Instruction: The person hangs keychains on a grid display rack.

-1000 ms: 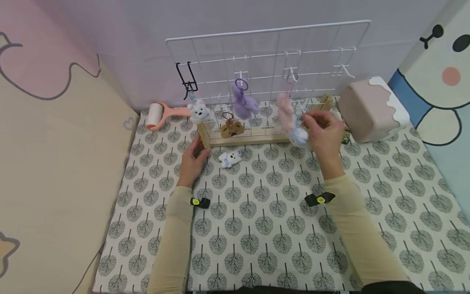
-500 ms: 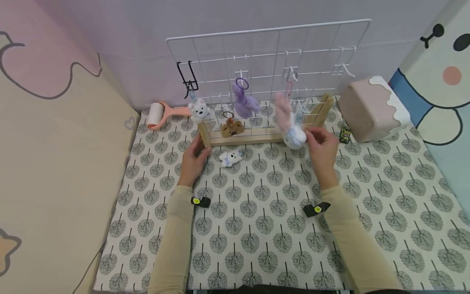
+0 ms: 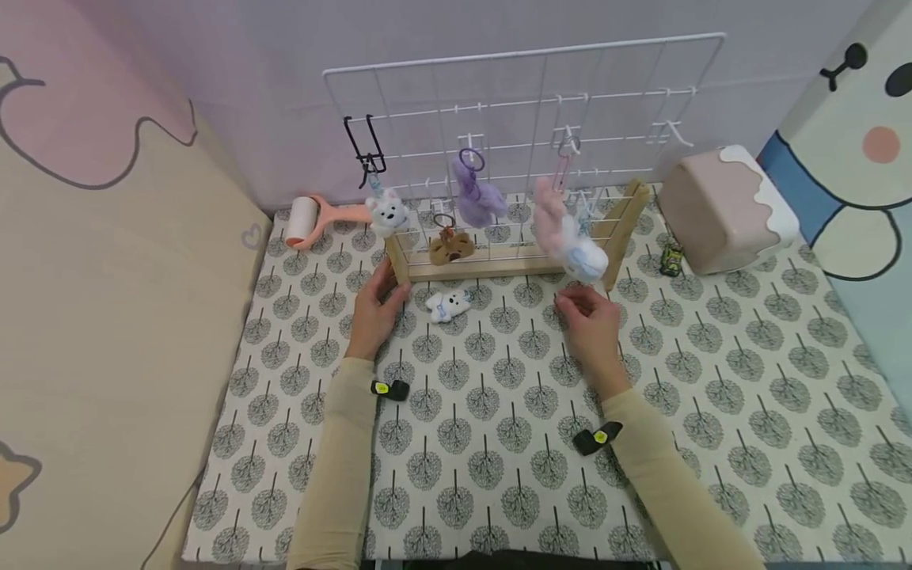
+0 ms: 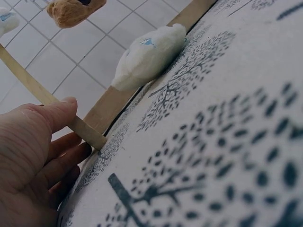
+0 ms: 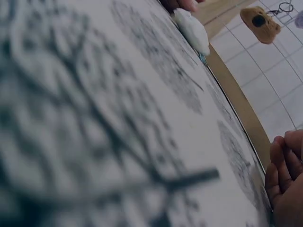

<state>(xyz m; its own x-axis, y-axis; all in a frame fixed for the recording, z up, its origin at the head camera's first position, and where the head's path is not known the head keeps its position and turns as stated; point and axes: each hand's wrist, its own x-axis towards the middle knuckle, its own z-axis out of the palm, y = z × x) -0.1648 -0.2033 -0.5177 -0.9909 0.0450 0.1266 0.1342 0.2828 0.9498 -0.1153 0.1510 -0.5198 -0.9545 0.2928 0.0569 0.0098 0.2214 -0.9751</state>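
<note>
My left hand (image 3: 374,313) pinches the left wooden foot (image 4: 89,134) of a white wire grid rack (image 3: 523,57), thumb on one side and fingers on the other. Just right of it, a small white plush keychain (image 3: 447,305) lies on the cloth. My right hand (image 3: 590,321) is low over the table in front of the rack's right half, fingers loosely curled around nothing. Above it hang a pink plush (image 3: 548,212) and a white-and-blue plush (image 3: 584,257). Also on hooks are a purple plush (image 3: 479,198), a brown plush head (image 3: 451,248) and a white bear plush (image 3: 388,214).
Behind the rack's left end lies a peach lint roller (image 3: 302,222). To the right stand a pink-and-white box (image 3: 723,210) and a small dark-green patterned item (image 3: 671,260). A bare white hook (image 3: 677,133) juts from the grid's upper right. Tree-print cloth (image 3: 513,475) covers the table.
My right hand has let go of the white-and-blue plush, which now hangs, and has come down and left toward the table. My left hand has stayed at the wooden foot.
</note>
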